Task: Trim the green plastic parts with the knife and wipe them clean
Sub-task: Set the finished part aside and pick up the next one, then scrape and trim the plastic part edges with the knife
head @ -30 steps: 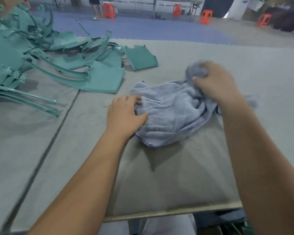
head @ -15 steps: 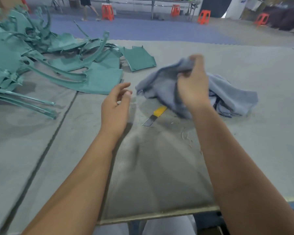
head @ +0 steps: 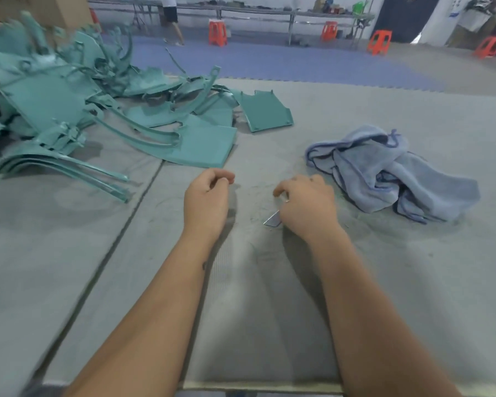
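A heap of green plastic parts [head: 69, 104] covers the table's left and far side. A flat green panel [head: 204, 144] lies nearest me, and a small ribbed piece [head: 265, 113] sits apart at the heap's right end. The crumpled blue-grey cloth [head: 390, 173] lies on the right, and neither hand touches it. My right hand [head: 307, 207] is curled down over the knife [head: 272, 219]. Only the grey blade tip pokes out beneath it; the yellow handle is hidden. My left hand [head: 208, 196] hovers beside it with loosely curled fingers, holding nothing.
The grey padded table [head: 413, 282] has a seam [head: 121, 233] running from its front left towards the heap. Its front edge [head: 258, 385] is close to me. Beyond are a blue floor mat, orange stools [head: 218, 32] and a person's legs [head: 172, 21].
My right hand let the cloth drop to the right and came down onto the knife that the cloth had covered. My left hand curled loosely and stayed near the middle.
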Demonstrator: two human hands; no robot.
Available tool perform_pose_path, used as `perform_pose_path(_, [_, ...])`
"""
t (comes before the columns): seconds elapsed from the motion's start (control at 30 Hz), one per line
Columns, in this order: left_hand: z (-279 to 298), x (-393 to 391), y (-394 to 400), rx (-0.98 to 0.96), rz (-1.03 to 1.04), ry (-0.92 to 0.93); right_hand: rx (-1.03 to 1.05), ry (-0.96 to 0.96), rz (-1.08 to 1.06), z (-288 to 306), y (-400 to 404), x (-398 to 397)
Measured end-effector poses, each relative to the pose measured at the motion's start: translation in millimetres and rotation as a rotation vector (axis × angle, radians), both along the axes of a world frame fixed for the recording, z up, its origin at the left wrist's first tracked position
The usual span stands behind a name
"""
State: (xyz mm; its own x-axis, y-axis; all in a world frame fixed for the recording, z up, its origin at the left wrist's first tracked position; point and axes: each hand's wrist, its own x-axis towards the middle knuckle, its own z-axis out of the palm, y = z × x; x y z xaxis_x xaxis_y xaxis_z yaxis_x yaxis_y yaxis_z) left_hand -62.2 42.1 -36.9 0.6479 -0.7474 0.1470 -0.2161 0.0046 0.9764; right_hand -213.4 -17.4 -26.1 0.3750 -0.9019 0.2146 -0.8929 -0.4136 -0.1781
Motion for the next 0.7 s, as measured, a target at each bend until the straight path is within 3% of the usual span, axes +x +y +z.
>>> perform_pose_path(0.37, [2, -1, 8, 0.06, 0.032, -0.159, 0.274, -0.088, -0.046, 6, -13, -29])
perform_pose_path(0.57, [-4, -15, -10, 0.318, -0.036, -0.857, 0.314, -0.203, 0.019, 7, -9, -35])
perform_pose_path(0.7, [2, 1, -45, 0.477, -0.169, -1.061, 0.331, -0.321, 0.055, 6, -11, -36])
